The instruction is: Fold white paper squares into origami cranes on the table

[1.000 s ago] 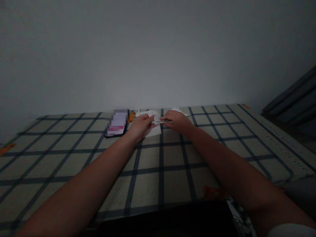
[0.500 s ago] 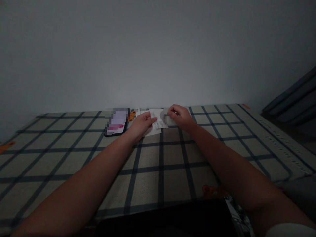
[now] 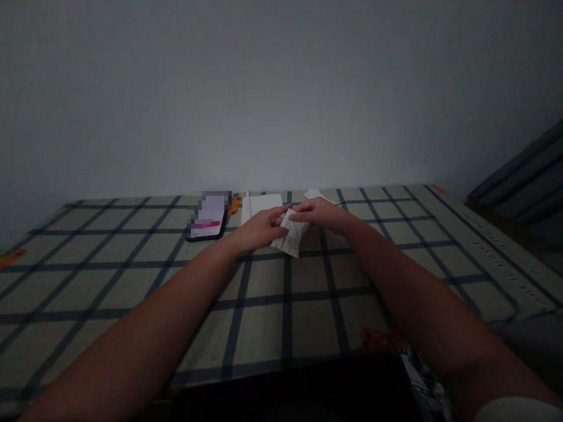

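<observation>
Both my hands meet at the middle of the checked cloth, closed on a small white packet (image 3: 289, 241) with faint print. It may be paper or thin film; I cannot tell which. Thumb and fingers of my left hand (image 3: 259, 227) pinch its left side. From above and to the right, my right hand (image 3: 324, 214) grips its upper part, with the fingers of the two hands almost touching. Behind my left hand lies a flat white sheet (image 3: 267, 202), partly covered by the hand. A white scrap (image 3: 317, 194) shows just beyond my right hand.
A phone (image 3: 210, 218) with a lit, partly blurred screen lies left of my hands. The checked cloth (image 3: 264, 328) reaches to a pale wall (image 3: 281, 94). At the bottom, close to me, is a dark object (image 3: 299, 390). Dark folded fabric (image 3: 523, 161) hangs at the right.
My right hand has moved left onto the packet, which is now tilted and hangs lower, towards me. A white scrap now shows behind my right hand, and more of the flat sheet is uncovered.
</observation>
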Motion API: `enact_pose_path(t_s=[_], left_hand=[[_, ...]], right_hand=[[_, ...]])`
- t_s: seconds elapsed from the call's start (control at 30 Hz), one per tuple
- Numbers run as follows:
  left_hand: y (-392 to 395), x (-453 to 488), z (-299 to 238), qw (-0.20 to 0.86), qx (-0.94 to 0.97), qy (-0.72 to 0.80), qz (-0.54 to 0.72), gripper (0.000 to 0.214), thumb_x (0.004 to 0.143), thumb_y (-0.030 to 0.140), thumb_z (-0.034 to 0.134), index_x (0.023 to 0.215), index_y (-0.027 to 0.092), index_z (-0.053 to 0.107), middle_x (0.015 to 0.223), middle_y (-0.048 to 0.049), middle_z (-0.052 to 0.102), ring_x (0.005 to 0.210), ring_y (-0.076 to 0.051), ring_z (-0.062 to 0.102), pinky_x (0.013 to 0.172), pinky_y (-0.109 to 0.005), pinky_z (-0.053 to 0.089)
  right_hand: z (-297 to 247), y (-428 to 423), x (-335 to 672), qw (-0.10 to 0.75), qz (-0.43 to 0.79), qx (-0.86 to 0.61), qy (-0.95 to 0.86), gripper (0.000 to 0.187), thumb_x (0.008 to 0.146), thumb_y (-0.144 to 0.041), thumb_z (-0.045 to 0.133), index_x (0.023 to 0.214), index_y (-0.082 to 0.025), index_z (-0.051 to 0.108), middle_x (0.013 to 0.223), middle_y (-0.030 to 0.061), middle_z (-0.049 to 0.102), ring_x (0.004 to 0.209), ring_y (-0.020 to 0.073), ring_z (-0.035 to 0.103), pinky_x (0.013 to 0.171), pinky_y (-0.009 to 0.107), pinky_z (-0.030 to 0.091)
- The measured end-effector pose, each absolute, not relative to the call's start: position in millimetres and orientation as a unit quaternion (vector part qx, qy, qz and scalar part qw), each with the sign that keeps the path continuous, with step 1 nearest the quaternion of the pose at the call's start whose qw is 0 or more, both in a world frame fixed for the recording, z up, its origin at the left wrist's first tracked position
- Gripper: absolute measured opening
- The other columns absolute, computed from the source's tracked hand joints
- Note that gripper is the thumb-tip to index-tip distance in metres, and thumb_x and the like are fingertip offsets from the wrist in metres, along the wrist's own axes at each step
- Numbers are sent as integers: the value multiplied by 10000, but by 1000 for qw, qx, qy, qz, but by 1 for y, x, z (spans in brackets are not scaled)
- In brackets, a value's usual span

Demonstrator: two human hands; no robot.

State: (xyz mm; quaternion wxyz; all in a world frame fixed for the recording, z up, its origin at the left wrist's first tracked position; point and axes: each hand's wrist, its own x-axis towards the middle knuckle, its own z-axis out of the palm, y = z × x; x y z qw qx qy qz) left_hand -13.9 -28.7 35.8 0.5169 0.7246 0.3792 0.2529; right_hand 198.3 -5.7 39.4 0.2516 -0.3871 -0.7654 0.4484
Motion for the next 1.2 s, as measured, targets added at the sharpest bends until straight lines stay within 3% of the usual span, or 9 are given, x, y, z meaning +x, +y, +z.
enact_pose_path(t_s=[0.13,0.27,0.43,0.77,0.97,1.2], left_hand=[[-25,-14,32,507,710,399,281,746,731,204,648,1449,163,454,663,56,555,491,-66,395,499,-212,268],[-24,-12,31,507,671,433,326,442,742,350,701,1128,135,705,724,-17,643,551,-96,485,529,-228,324],[-27,-12,34,474,657,499,307,343,741,443,727,862,123,753,491,45,468,426,-62,320,454,-233,208],[-27,-13,35,461,669,500,298,314,723,436,742,791,129,739,471,42,465,417,-62,321,439,-231,209],[-30,-12,42,453,682,507,271,273,704,403,744,660,139,692,467,38,465,423,-61,326,436,-228,205],[-28,-11,39,454,646,535,301,278,698,411,744,738,136,717,473,40,475,405,-55,311,435,-226,202]], right_hand=[[38,-5,198,259,424,-402,-769,430,759,-542,658,879,-137,739,747,21,632,647,115,482,607,266,336],[36,-2,198,288,413,-402,-765,420,738,-533,670,835,-128,723,734,17,615,653,116,483,609,268,329],[32,2,198,289,395,-409,-770,413,732,-540,666,777,-130,688,697,3,575,638,109,456,588,267,301],[33,1,199,277,379,-415,-779,429,735,-566,663,726,-137,660,652,-9,536,607,107,433,573,267,292],[28,2,196,302,389,-395,-776,471,756,-593,629,800,-130,702,728,23,602,669,129,495,616,272,341],[29,2,196,334,399,-403,-753,429,753,-552,648,797,-128,690,707,14,581,643,120,475,599,267,339]])
